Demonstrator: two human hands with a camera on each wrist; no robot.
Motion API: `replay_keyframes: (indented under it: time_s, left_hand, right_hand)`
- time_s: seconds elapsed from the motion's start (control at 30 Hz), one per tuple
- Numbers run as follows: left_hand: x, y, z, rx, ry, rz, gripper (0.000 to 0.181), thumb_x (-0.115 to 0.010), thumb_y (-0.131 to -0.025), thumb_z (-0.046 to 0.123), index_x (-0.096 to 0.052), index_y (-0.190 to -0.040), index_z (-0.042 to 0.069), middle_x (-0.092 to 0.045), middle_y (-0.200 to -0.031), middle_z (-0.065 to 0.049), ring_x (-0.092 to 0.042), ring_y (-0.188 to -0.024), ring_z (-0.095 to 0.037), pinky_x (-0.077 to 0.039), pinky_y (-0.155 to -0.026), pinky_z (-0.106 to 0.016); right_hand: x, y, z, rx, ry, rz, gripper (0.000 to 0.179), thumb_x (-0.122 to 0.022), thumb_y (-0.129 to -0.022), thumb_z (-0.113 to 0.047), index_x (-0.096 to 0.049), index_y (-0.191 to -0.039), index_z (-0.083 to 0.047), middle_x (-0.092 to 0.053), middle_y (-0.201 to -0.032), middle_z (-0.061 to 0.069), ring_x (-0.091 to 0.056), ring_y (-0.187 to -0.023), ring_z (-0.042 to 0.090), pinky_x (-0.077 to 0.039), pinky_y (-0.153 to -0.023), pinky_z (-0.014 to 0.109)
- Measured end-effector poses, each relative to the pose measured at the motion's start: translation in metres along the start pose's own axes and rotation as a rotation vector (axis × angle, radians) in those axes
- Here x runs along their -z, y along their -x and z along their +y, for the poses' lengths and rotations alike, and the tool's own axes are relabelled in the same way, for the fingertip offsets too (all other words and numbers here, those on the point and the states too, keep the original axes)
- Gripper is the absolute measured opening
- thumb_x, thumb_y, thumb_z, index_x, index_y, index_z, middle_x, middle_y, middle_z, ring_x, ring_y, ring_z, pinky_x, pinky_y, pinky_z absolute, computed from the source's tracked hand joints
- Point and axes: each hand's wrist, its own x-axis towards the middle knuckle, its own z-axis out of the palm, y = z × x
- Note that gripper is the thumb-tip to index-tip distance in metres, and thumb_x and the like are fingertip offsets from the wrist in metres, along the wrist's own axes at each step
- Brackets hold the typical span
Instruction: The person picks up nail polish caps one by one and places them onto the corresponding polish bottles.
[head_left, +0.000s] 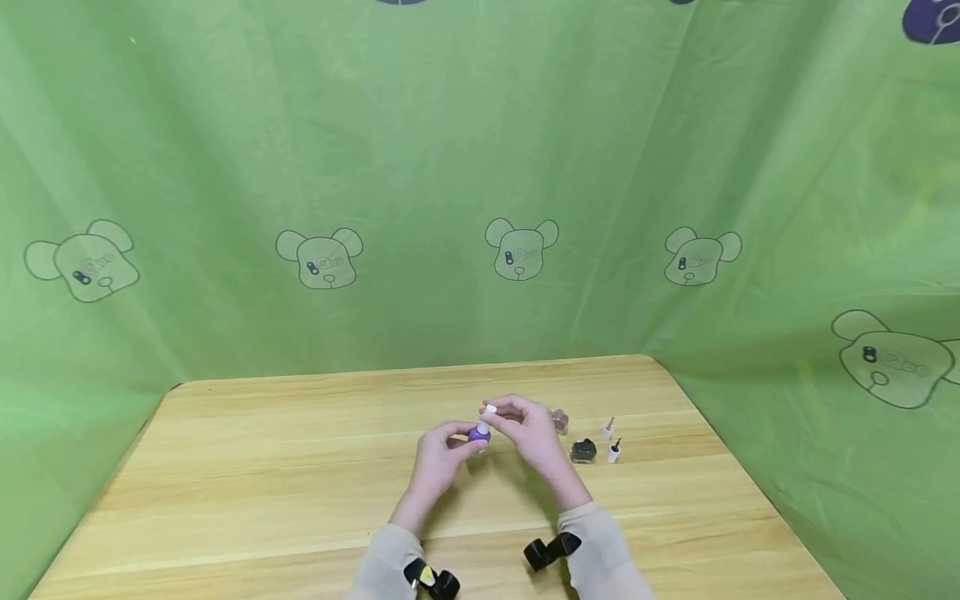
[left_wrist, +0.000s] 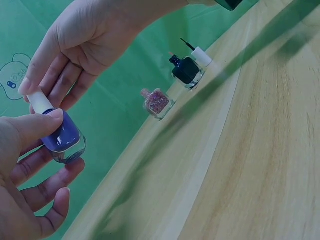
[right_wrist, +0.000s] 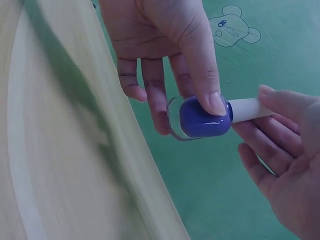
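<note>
My left hand (head_left: pixel 437 457) grips a purple nail polish bottle (right_wrist: pixel 205 118) by its glass body, thumb on the near side. The white cap (right_wrist: pixel 246 109) sits on the bottle's neck, and my right hand (head_left: pixel 531 428) pinches it between thumb and fingers. Both hands hold the bottle tilted above the table. To the right stand an uncapped black nail polish bottle (left_wrist: pixel 186 71) and an uncapped pink glitter nail polish bottle (left_wrist: pixel 157 103). Beside them, two white brush caps (head_left: pixel 614 452) stand with their dark brushes pointing up.
A light wooden table (head_left: pixel 262 467) lies under my hands. Green curtains (head_left: pixel 420 167) with bear-head drawings hang behind it and along both sides. Black wrist cameras (head_left: pixel 551 551) are strapped over my beige sleeves (head_left: pixel 600 546).
</note>
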Motion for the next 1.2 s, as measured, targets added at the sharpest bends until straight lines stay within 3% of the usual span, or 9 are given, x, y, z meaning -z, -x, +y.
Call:
replay_keyframes:
  time_s: [0.23,0.47,0.77,0.9,0.97,1.1,1.2]
  left_hand:
    - [-0.001,0.000,-0.001,-0.012,-0.015,0.000,0.029,-0.080,-0.080,0.020,-0.073,-0.103,0.003,-0.072,-0.105,-0.016,-0.070,-0.076,-0.014,-0.057,-0.065,-0.020]
    - [-0.002,0.000,-0.002,-0.013,-0.031,0.003,0.030,-0.080,-0.079,0.022,-0.073,-0.102,0.004,-0.073,-0.103,-0.015,-0.070,-0.074,-0.013,-0.057,-0.063,-0.019]
    - [-0.005,0.000,-0.001,-0.008,-0.026,0.009,0.030,-0.081,-0.079,0.020,-0.072,-0.101,0.003,-0.073,-0.103,-0.016,-0.069,-0.075,-0.014,-0.057,-0.064,-0.019]
    - [-0.004,0.000,-0.001,-0.014,-0.002,0.011,0.031,-0.080,-0.080,0.020,-0.071,-0.103,0.002,-0.072,-0.105,-0.017,-0.070,-0.076,-0.016,-0.058,-0.065,-0.019]
    - [-0.004,-0.001,0.000,-0.010,0.015,0.012,0.031,-0.079,-0.080,0.019,-0.071,-0.105,0.002,-0.072,-0.105,-0.018,-0.071,-0.077,-0.016,-0.058,-0.066,-0.019]
    - [-0.001,-0.002,-0.001,-0.003,0.040,0.029,0.033,-0.079,-0.080,0.019,-0.071,-0.108,0.002,-0.072,-0.107,-0.018,-0.071,-0.079,-0.020,-0.057,-0.067,-0.020]
    - [0.002,-0.003,-0.001,-0.003,0.050,0.036,0.035,-0.078,-0.081,0.019,-0.070,-0.110,0.002,-0.071,-0.109,-0.019,-0.072,-0.082,-0.024,-0.058,-0.069,-0.021]
  right_hand:
    - [-0.006,0.000,0.000,0.013,0.002,0.114,0.020,-0.080,-0.078,-0.019,-0.070,-0.092,-0.009,-0.073,-0.087,0.007,-0.065,-0.078,0.010,-0.056,-0.077,0.021]
    - [-0.012,0.000,-0.002,-0.005,-0.025,0.189,0.023,-0.083,-0.075,-0.013,-0.064,-0.085,-0.003,-0.069,-0.081,0.012,-0.060,-0.068,0.007,-0.054,-0.068,0.017]
    - [-0.013,0.013,-0.037,-0.007,0.015,0.220,0.026,-0.080,-0.077,-0.006,-0.060,-0.087,0.006,-0.067,-0.081,0.016,-0.057,-0.069,0.006,-0.052,-0.068,0.015]
    - [-0.012,0.013,-0.041,-0.009,0.004,0.211,0.024,-0.078,-0.080,-0.008,-0.061,-0.093,0.004,-0.067,-0.085,0.016,-0.057,-0.072,0.008,-0.051,-0.071,0.017]
    - [-0.011,0.010,-0.032,-0.004,-0.009,0.201,0.025,-0.076,-0.084,-0.013,-0.063,-0.099,0.002,-0.068,-0.090,0.016,-0.059,-0.077,0.010,-0.052,-0.075,0.019]
    - [-0.007,0.005,-0.021,-0.006,-0.036,0.137,0.033,-0.067,-0.092,-0.019,-0.062,-0.118,0.000,-0.069,-0.110,0.017,-0.065,-0.099,0.021,-0.053,-0.094,0.032]
    - [-0.004,0.002,-0.012,0.002,-0.061,0.070,0.039,-0.063,-0.094,-0.018,-0.057,-0.128,0.000,-0.066,-0.123,0.017,-0.063,-0.114,0.029,-0.048,-0.107,0.041]
